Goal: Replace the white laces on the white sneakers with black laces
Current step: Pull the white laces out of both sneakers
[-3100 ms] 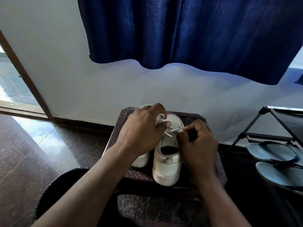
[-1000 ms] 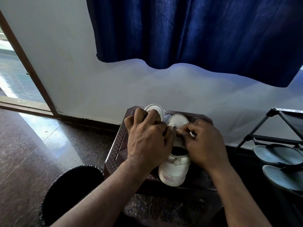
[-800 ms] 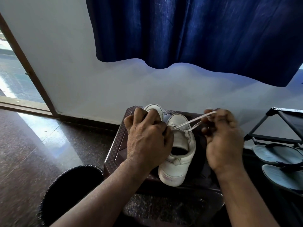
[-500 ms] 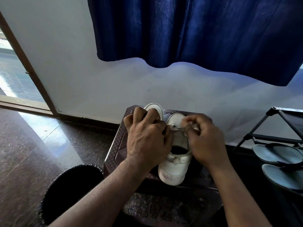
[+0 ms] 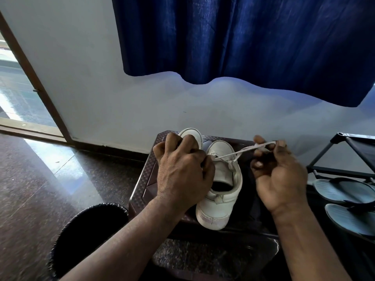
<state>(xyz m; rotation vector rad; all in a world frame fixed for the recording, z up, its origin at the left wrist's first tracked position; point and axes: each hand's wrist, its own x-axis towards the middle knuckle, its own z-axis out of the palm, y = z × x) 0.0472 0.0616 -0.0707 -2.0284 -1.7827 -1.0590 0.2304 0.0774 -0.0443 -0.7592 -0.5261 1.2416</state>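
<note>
On stool (image 5: 142, 179), far edge: left hand (image 5: 182, 173) fingers grip sneaker (image 5: 221, 191); right hand (image 5: 282, 179) fingers pinch lace (image 5: 243, 151).

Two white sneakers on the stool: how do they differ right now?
The left sneaker is mostly hidden under the gripping left hand, only its toe showing; the right sneaker shows from toe to heel. The right sneaker has a white lace running taut to the right hand, which pinches it; no lace shows on the left sneaker. Both are white and sit side by side on the stool, toes toward the wall.
</note>
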